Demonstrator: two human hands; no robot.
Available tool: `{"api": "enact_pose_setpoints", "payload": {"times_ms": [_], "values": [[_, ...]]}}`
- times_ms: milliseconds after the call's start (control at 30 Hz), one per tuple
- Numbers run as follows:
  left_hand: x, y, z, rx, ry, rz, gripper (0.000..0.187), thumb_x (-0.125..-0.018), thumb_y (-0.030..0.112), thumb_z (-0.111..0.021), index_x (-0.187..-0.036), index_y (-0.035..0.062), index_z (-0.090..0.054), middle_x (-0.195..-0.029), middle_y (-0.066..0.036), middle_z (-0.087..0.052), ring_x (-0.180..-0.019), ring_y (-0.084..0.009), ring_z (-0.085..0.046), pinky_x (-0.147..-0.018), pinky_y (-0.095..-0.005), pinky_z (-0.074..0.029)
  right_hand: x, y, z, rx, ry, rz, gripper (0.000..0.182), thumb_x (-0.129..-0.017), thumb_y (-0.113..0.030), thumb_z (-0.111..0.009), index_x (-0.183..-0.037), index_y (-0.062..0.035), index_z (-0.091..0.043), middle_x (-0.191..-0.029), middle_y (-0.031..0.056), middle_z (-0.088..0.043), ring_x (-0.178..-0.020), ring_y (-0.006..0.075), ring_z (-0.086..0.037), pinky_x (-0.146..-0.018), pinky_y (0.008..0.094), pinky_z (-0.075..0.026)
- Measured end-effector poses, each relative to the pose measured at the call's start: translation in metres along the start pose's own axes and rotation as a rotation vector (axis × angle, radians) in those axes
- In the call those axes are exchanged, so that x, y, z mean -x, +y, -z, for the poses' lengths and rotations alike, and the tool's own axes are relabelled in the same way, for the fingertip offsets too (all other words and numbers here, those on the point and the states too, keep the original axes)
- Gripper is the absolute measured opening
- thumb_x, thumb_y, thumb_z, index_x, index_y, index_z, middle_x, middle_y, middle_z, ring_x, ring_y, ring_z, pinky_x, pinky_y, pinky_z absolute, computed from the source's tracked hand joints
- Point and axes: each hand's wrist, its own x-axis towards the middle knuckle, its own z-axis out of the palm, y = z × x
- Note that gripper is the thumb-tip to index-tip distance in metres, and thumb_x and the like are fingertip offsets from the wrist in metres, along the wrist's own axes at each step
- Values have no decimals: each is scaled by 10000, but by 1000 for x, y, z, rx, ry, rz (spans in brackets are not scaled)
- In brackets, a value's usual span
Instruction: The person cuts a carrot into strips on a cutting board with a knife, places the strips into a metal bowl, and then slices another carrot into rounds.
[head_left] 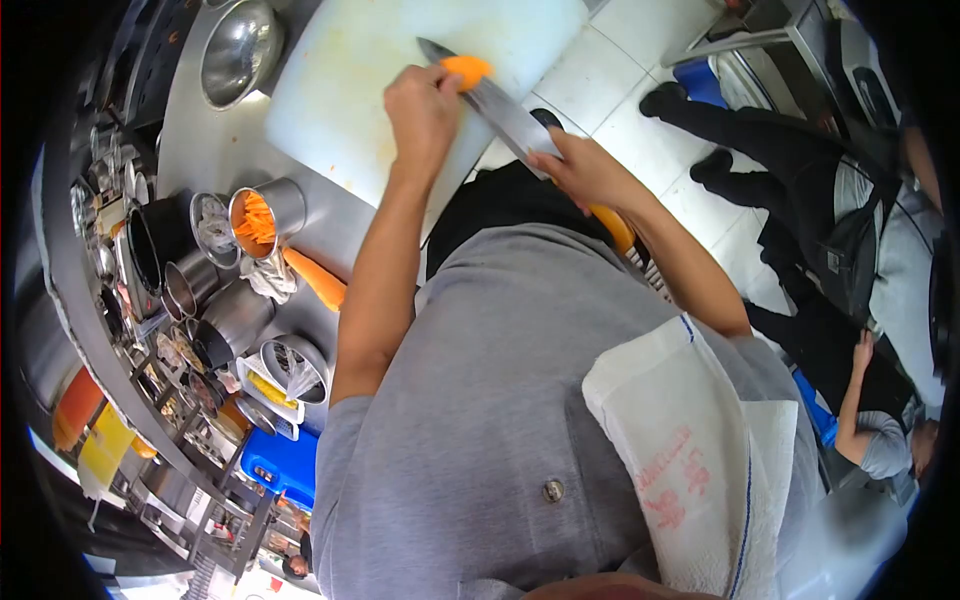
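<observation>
My left hand (423,112) is closed on an orange carrot piece (469,70) over the white cutting board (345,85). In my right hand (590,172) is a large knife (512,122) with a yellow handle. Its blade slants across the board's edge, with the tip beyond the carrot piece and the blade against or just beside it. A metal container (286,206) of orange strips stands left of the board. Near it, a whole carrot (316,280) lies on the steel counter (205,140).
A metal bowl (238,55) sits at the upper left. Pots, small containers and a blue bin (278,462) fill the left side. People in dark trousers (770,135) are at the right on the tiled floor (610,75).
</observation>
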Motion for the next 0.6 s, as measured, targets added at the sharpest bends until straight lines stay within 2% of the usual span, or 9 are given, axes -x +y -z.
{"api": "enact_pose_setpoints", "payload": {"times_ms": [67, 167, 233, 300, 333, 433, 500, 600], "values": [[-6, -4, 3, -24, -27, 93, 135, -758, 101, -773, -828, -10, -742, -758, -203, -679, -680, -343, -667, -677, -404, -531, -6, -7, -7, -38, 32, -3, 335, -1009, -288, -542, -991, 46, -530, -608, 116, -578, -373, 195, -536, -356, 339, -443], [-11, -7, 6, -105, -42, -45, 135, -762, 108, -761, -826, -9, -742, -749, -213, -676, -669, -357, -659, -675, -410, -533, -2, -13, -4, -42, -19, -11, 327, -1008, -294, -542, -1027, 33, -542, -602, 102, -564, -384, 182, -538, -357, 337, -450], [-12, -8, 9, -83, -9, -23, 130, -766, 112, -752, -822, -5, -742, -751, -213, -675, -668, -367, -655, -678, -420, -531, -3, -11, -2, 3, -9, -50, 307, -1009, -297, -539, -1029, 9, -551, -590, 85, -548, -401, 172, -544, -366, 332, -453], [-10, -6, 6, -102, -53, 13, 171, -767, 137, -791, -879, 11, -764, -769, -180, -708, -654, -285, -680, -678, -354, -540, -7, -9, -2, -64, -55, 32, 309, -1009, -308, -539, -1040, -1, -557, -587, 82, -550, -405, 173, -542, -368, 333, -447], [-7, -2, -1, -91, -65, 13, 171, -767, 137, -791, -879, 11, -764, -769, -180, -708, -654, -285, -680, -678, -354, -540, -8, -6, -3, -67, -48, 17, 309, -1009, -308, -539, -1040, -1, -557, -587, 82, -550, -405, 173, -542, -368, 333, -447], [-19, -8, 4, -194, -47, -82, 167, -772, 147, -783, -884, 24, -766, -792, -181, -707, -681, -308, -683, -694, -369, -544, -20, -7, -6, 11, -67, 40, 313, -1006, -308, -548, -1054, 1, -558, -587, 81, -553, -407, 174, -542, -368, 332, -436], [-34, -22, 9, -247, -44, -73, 145, -779, 138, -740, -869, 25, -755, -852, -220, -687, -777, -389, -669, -752, -456, -541, 0, 6, 4, 34, -144, -47, 324, -1004, -318, -558, -1048, 2, -559, -587, 76, -551, -413, 173, -536, -377, 332, -431], [-67, -42, 21, -333, -115, -76, 181, -794, 155, -748, -923, 28, -755, -868, -198, -703, -798, -364, -682, -754, -431, -541, 26, 3, 22, 71, -139, -31, 291, -1003, -298, -571, -1030, -8, -572, -582, 52, -522, -399, 142, -494, -375, 298, -405]]}}
